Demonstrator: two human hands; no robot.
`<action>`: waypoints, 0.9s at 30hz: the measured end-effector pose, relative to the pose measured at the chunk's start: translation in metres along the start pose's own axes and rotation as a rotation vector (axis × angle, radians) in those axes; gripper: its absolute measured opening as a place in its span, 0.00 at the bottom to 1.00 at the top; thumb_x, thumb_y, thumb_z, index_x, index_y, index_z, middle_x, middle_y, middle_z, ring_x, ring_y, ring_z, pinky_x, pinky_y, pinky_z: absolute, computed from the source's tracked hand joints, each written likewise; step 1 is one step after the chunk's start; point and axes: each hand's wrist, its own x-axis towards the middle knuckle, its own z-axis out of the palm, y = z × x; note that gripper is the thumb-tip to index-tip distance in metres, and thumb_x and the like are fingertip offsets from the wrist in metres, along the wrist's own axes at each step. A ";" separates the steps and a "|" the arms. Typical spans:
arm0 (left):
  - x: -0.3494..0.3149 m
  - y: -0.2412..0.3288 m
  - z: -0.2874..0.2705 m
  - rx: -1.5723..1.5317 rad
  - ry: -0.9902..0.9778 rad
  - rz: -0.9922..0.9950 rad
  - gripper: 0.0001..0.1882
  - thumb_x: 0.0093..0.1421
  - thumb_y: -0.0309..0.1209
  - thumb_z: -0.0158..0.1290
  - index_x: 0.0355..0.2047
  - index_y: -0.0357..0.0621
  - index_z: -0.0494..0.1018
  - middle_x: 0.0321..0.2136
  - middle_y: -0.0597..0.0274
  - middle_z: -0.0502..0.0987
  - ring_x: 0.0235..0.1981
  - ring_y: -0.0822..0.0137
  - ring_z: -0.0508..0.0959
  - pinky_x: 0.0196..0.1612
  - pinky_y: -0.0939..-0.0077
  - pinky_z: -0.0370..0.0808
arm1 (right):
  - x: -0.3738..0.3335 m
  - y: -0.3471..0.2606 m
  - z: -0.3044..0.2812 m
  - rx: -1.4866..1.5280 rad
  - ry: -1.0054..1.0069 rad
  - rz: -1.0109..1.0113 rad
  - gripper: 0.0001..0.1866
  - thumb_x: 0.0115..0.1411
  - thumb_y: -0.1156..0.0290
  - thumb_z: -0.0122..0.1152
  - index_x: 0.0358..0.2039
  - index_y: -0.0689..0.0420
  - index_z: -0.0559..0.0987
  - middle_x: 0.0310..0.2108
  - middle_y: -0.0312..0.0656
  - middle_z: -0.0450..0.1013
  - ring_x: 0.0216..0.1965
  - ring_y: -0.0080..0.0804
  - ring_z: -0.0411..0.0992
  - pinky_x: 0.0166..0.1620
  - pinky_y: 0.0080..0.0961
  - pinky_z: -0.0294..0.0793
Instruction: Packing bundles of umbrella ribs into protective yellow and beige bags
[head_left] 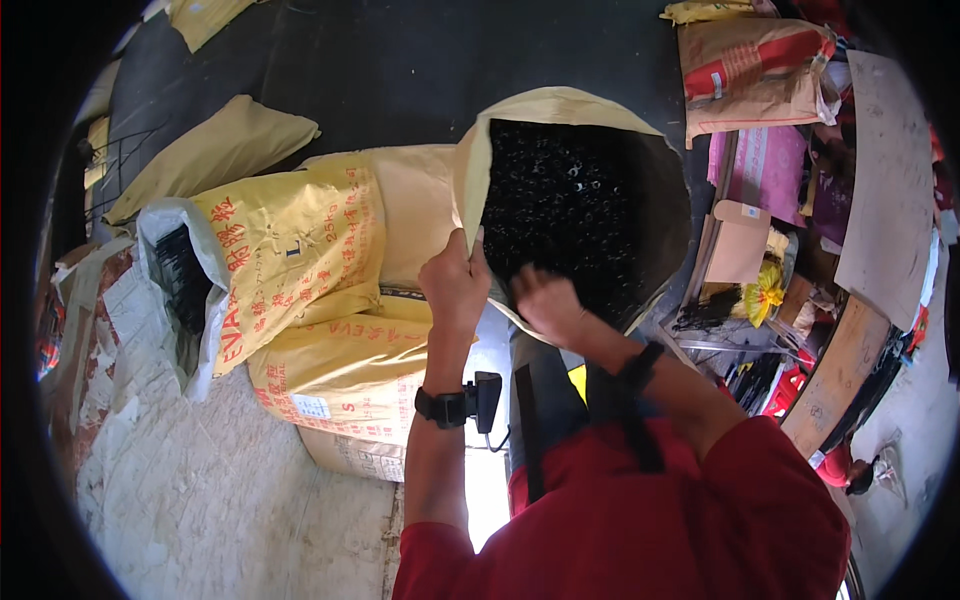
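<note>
A wide-mouthed sack (560,102) stands open before me, its pale yellow rim spread around a mass of small, shiny black pieces (565,200). At the near left of that rim, my left hand (456,280) pinches the sack's edge between thumb and fingers. My right hand (546,303) reaches over the near side of the opening, close to the black pieces. Motion smears its fingers, so whether they hold anything does not show. A black strap with a small device (470,402) sits around my left wrist, and another dark band (642,366) circles my right.
To the left lies a yellow printed sack (300,240) with black material in its mouth, above another yellow sack (340,355). A tan sack (215,150) rests farther back. At right are a brown-and-red bag (755,75), cardboard (738,243) and a long board (880,190). Another person (842,468) appears far right.
</note>
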 end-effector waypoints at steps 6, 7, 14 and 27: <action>-0.002 -0.023 -0.011 -0.065 0.084 -0.215 0.05 0.50 0.30 0.49 0.26 0.43 0.69 0.15 0.49 0.70 0.21 0.47 0.72 0.24 0.59 0.67 | 0.029 0.051 -0.003 -0.093 -0.017 0.175 0.03 0.42 0.71 0.50 0.18 0.55 0.71 0.21 0.40 0.66 0.26 0.32 0.67 0.33 0.28 0.63; 0.004 -0.026 -0.013 -0.038 0.113 -0.219 0.06 0.50 0.30 0.49 0.27 0.44 0.70 0.15 0.50 0.70 0.21 0.47 0.72 0.24 0.59 0.66 | 0.018 0.041 0.003 -0.093 -0.037 0.210 0.03 0.42 0.72 0.49 0.18 0.55 0.71 0.21 0.40 0.65 0.27 0.32 0.67 0.35 0.29 0.62; 0.017 -0.015 -0.020 0.142 0.142 -0.186 0.06 0.51 0.31 0.47 0.26 0.45 0.71 0.13 0.52 0.68 0.15 0.55 0.69 0.21 0.67 0.64 | 0.060 0.048 -0.037 0.484 0.107 0.285 0.14 0.38 0.81 0.52 0.30 0.60 0.73 0.29 0.43 0.69 0.35 0.42 0.67 0.43 0.35 0.65; 0.018 -0.031 -0.016 0.036 0.180 -0.098 0.05 0.52 0.27 0.49 0.23 0.38 0.69 0.09 0.56 0.62 0.11 0.73 0.59 0.17 0.77 0.59 | 0.058 0.002 0.026 0.248 -0.064 -0.250 0.08 0.44 0.72 0.48 0.26 0.56 0.75 0.28 0.38 0.68 0.35 0.34 0.68 0.31 0.29 0.69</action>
